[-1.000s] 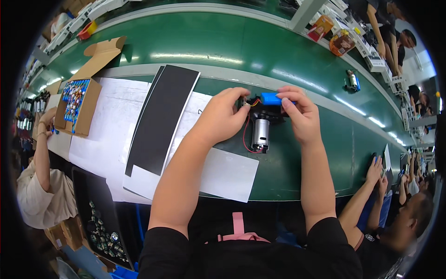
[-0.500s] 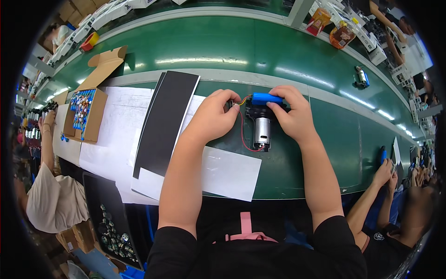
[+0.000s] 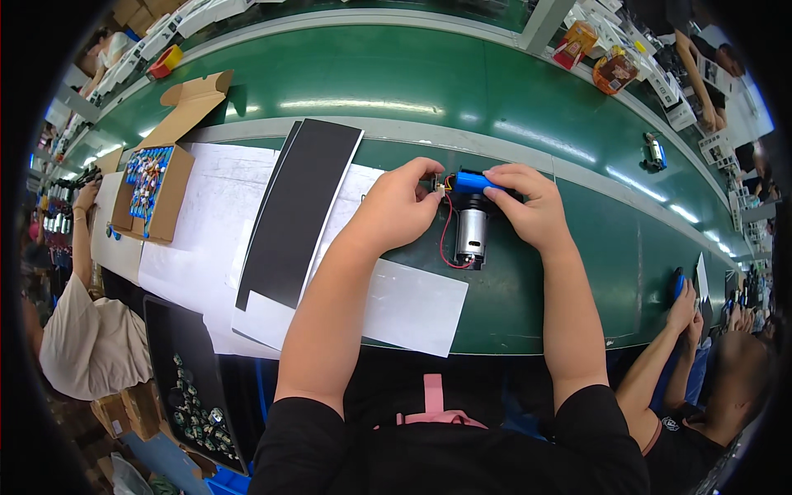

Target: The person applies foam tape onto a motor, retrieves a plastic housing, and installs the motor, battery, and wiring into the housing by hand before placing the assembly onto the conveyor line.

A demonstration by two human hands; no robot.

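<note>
A silver cylindrical motor (image 3: 472,229) in a black housing lies on the green bench in front of me, with a red wire curving along its left side. Across its far end sits a blue battery pack (image 3: 469,182). The fingers and thumb of my right hand (image 3: 535,206) close on the pack's right end. On the other side, my left hand (image 3: 400,208) pinches a small circuit board (image 3: 440,186), from which short coloured wires run to the pack. My left fingertips hide part of the board.
Black sheets (image 3: 301,214) and white paper (image 3: 417,305) lie to my left. Beyond them stands an open cardboard box (image 3: 172,198) of blue battery packs. A black tray (image 3: 177,322) holds small boards. Another motor assembly (image 3: 656,152) rests far right. Co-workers sit on both sides.
My left hand has moved right with the circuit board, closer to the battery pack. The pack now sits lower against the motor housing, with my right hand still on it.
</note>
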